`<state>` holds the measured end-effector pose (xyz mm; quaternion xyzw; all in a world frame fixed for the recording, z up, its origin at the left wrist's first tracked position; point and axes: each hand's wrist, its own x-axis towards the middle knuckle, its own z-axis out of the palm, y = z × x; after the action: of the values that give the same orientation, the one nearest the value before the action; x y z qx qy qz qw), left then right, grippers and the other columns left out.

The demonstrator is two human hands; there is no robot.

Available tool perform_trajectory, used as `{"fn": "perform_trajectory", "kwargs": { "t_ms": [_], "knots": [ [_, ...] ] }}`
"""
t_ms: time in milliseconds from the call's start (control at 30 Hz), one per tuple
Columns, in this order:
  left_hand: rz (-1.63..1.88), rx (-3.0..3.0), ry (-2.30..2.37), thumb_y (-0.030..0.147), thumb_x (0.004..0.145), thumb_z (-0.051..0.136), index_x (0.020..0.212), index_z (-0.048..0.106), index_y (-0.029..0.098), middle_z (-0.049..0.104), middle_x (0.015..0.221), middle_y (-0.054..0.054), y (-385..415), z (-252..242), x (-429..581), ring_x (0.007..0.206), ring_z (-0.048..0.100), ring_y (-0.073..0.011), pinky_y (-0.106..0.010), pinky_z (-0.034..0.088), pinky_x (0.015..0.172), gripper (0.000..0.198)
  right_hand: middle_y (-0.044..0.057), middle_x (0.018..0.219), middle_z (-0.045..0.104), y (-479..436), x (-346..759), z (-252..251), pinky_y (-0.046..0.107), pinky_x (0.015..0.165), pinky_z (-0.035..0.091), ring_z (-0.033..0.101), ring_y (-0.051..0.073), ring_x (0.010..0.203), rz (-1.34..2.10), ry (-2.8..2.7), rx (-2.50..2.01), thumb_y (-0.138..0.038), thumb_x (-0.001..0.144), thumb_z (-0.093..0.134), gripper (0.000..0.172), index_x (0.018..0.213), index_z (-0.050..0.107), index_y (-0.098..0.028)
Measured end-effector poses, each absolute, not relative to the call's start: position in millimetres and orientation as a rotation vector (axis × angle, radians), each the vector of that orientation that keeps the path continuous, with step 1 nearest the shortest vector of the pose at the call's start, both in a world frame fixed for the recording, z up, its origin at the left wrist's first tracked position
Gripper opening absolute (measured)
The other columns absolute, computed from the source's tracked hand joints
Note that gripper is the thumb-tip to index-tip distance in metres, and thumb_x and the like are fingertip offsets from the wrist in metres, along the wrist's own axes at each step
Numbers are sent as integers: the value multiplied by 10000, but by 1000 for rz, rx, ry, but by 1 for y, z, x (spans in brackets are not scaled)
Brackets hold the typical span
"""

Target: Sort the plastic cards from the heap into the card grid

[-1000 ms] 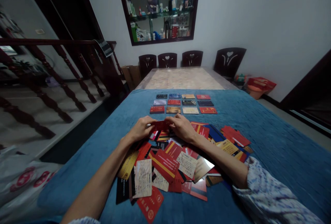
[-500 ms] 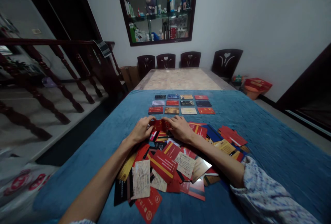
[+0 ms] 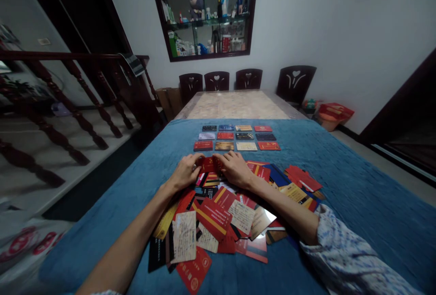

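A dim room, a long table [image 3: 241,104], a blue cloth [image 3: 357,204] spread over its near end, and right in the middle, the action: left hand [image 3: 185,171] and right hand [image 3: 236,169] pinch a red card [image 3: 208,164] between them, one at each end, fingers closed on it, the card tipped up above the far edge of the heap. One card or a few squared together? Can't tell from here. Just beyond the fingertips sits the tidy part, three rows of four card piles [image 3: 247,146], spaced apart and lined up; some look more than one card thick. So twelve places appear set, and that much looks done. On the near side, though, there's plenty left: a sprawling heap of loose cards [image 3: 214,218], red, yellow, black and cream, overlapping every which way, faces and backs mixed, with more fanned out to the right. What's in the way? The right forearm lies across part of that heap and hides what's under it, and glare whitens one card beside it. Farther out, dark chairs [image 3: 295,84] stand around the far end, a cabinet [image 3: 207,22] sits in the wall, and white bags [image 3: 34,245] slump at lower left.
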<state>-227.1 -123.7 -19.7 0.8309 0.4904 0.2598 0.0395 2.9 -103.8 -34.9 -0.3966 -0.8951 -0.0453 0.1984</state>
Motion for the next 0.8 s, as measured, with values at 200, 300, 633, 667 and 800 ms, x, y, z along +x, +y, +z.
{"fn": "perform_trajectory", "kwargs": {
  "t_ms": [200, 300, 633, 667, 800],
  "knots": [
    [859, 2499, 1469, 105, 787, 582, 1169, 586, 187, 666, 1098, -70, -125, -19, -226, 1003, 623, -218, -386, 496, 942, 390, 165, 1238, 652, -100, 3, -36, 413, 881, 401, 506, 298, 1120, -104, -2427, -1101, -159, 864, 571, 544, 1399, 469, -145],
    [859, 2505, 1470, 106, 764, 610, 1193, 573, 172, 658, 1121, -88, -125, -19, -225, 1039, 620, -236, -400, 495, 957, 435, 166, 1243, 655, -99, 4, -34, 404, 879, 398, 511, 295, 1109, -60, -2402, -1087, -154, 854, 586, 541, 1384, 477, -133],
    [849, 2564, 1487, 129, 743, 638, 1237, 531, 168, 633, 1178, -109, -124, -19, -226, 1091, 589, -259, -432, 469, 977, 507, 163, 1270, 624, -99, 8, -27, 385, 856, 407, 498, 287, 1129, -41, -2395, -1040, -179, 859, 606, 533, 1375, 479, -136],
    [836, 2580, 1488, 132, 744, 638, 1239, 530, 164, 632, 1184, -114, -124, -19, -226, 1096, 584, -264, -437, 467, 974, 507, 164, 1274, 618, -99, 8, -26, 387, 864, 410, 492, 289, 1140, -52, -2399, -1034, -185, 860, 610, 534, 1376, 481, -137],
    [790, 2663, 1498, 153, 769, 629, 1234, 537, 154, 641, 1161, -125, -125, -14, -226, 1071, 577, -276, -433, 463, 929, 474, 179, 1234, 605, -96, 8, -25, 411, 879, 432, 485, 300, 1131, -102, -2406, -1035, -214, 858, 632, 532, 1367, 507, -128]
  ]
}}
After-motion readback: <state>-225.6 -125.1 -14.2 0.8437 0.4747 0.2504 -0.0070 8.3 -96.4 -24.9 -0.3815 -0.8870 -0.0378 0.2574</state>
